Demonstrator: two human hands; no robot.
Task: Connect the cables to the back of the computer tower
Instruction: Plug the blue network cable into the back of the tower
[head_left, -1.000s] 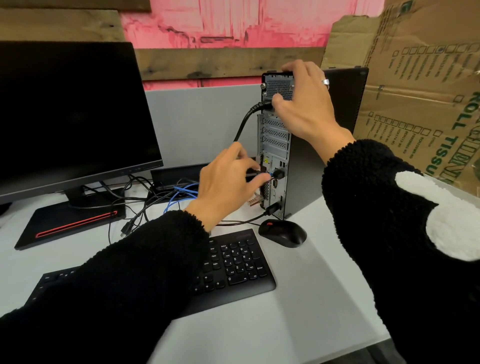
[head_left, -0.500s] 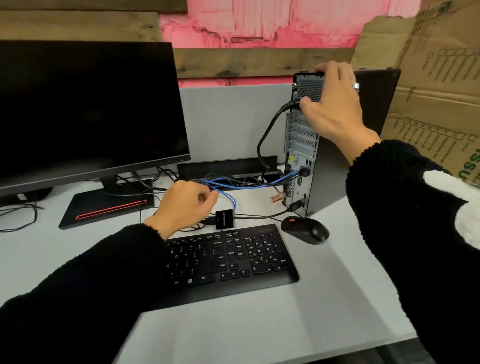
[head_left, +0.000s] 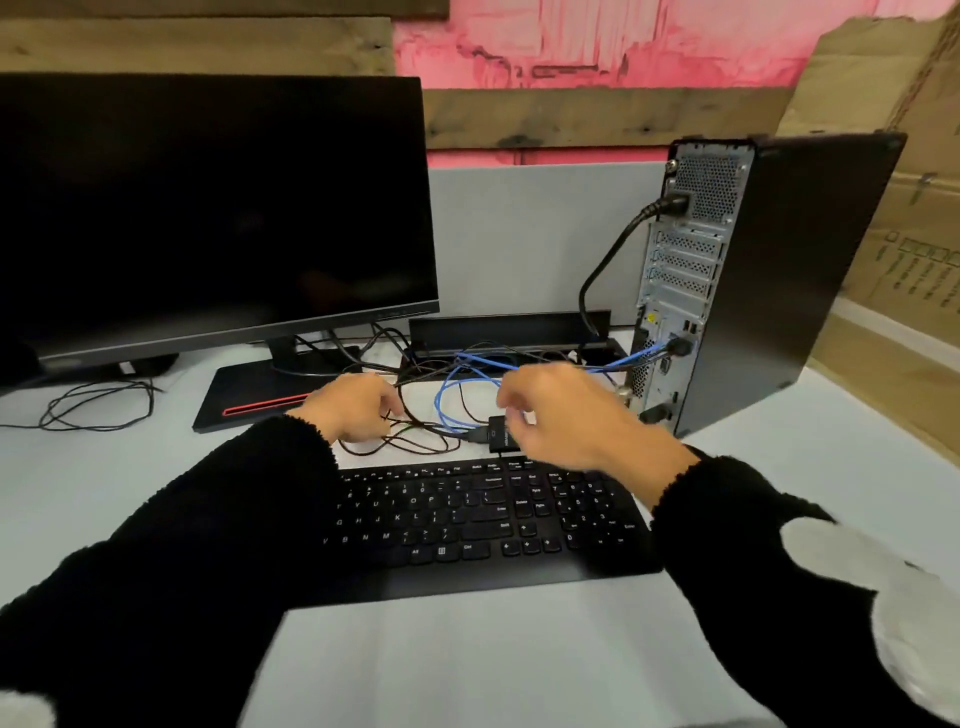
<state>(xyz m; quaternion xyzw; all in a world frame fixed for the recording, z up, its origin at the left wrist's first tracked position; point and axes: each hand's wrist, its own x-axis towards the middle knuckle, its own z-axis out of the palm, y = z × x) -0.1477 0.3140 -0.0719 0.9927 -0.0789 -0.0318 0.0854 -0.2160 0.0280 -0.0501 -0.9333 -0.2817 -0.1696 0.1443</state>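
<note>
Left grip: my left hand (head_left: 358, 410) sits curled over the tangle of thin black cables (head_left: 410, 436) on the table (head_left: 467, 649); it looks pinched on a strand, but blur stops me calling it for sure.
Right grip: my right hand (head_left: 566, 415) hovers with loosely curled fingers, fingertips at the small black adapter box (head_left: 497, 435); whether it has hold of the box, I cannot tell.
Task's thing: the computer tower (head_left: 753, 280) stands upright, well right of and beyond both grips, its perforated metal back panel facing me.
Already in: a thick black power cable (head_left: 618, 249) plugged in high, a blue cable (head_left: 613, 361) lower down.
Risk, snag: the blue loops run right between my grips; lifting the wrong strand could tug that blue plug loose, I reckon.
Risk, tangle: thin, glossy, springy wires overlap, so one pull could drag several.
Risk, box: the adapter box is smooth, hard plastic, light enough to skid across the table.
Textures: matte keyboard (head_left: 483, 519) just below the grips; smooth grey table; monitor (head_left: 208, 208) far left.
</note>
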